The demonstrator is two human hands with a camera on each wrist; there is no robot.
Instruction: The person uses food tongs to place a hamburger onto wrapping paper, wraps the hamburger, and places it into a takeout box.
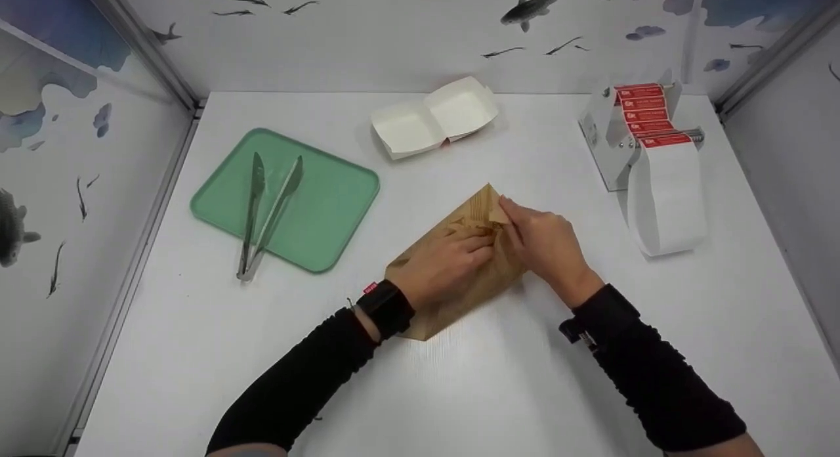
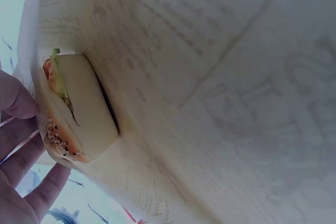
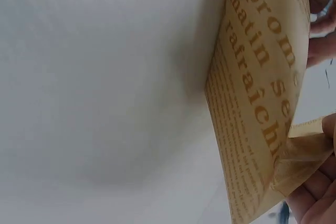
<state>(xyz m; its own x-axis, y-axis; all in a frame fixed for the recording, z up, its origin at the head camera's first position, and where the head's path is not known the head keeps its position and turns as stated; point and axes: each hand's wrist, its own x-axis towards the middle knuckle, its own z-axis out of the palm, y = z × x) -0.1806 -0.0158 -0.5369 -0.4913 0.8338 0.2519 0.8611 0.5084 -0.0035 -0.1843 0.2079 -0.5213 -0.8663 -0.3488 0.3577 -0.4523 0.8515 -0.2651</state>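
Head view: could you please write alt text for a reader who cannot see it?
A person's right hand pinches printed brown paper on a white table while the left hand rests on the paper. Around these, left to right: green tray with metal tongs, open white box, dispenser of red labels.

Sandwich bun (image 2: 86,103): tilted, inside the wrapper near the left edge; a pale, smooth half to the right.
Seeds (image 2: 59,141): dark and light, on the browned crust at lower left.
Lettuce (image 2: 59,85): green, protruding between the halves, beside a red filling (image 2: 48,68).
Paper wrapper (image 2: 220,77): opening toward the viewer, its surface faintly lettered.
Left hand (image 2: 25,148): at the left edge, digits spread against the wrapper's outer side.
Background (image 2: 84,195): white, with dark figures.
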